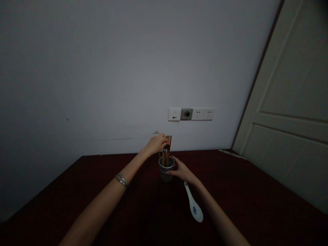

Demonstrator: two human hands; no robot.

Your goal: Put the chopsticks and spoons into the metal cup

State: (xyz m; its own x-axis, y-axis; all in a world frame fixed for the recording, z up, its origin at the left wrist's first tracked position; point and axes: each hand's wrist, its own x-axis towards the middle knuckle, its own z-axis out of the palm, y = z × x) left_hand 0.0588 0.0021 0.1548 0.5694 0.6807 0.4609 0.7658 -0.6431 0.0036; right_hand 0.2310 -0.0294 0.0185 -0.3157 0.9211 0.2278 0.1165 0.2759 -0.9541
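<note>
A grey metal cup (167, 175) stands upright on the dark red table, with several wooden chopsticks (169, 150) rising out of it. My right hand (181, 169) is curved around the cup's right side, thumb in front. Above the rim, my left hand (157, 143) has its fingertips closed on a dark, shiny spoon-like utensil (166, 147) beside the chopsticks; its lower part is hard to make out in the dim light. Below my right wrist lies a white soup spoon (194, 205) with a blue pattern in its bowl.
The dark red table (123, 215) reaches back to a pale wall (115, 85). Wall sockets (202, 114) sit above its back edge. A white door (289, 112) borders the right side, and a flat printed strip (232, 154) lies in the back right corner.
</note>
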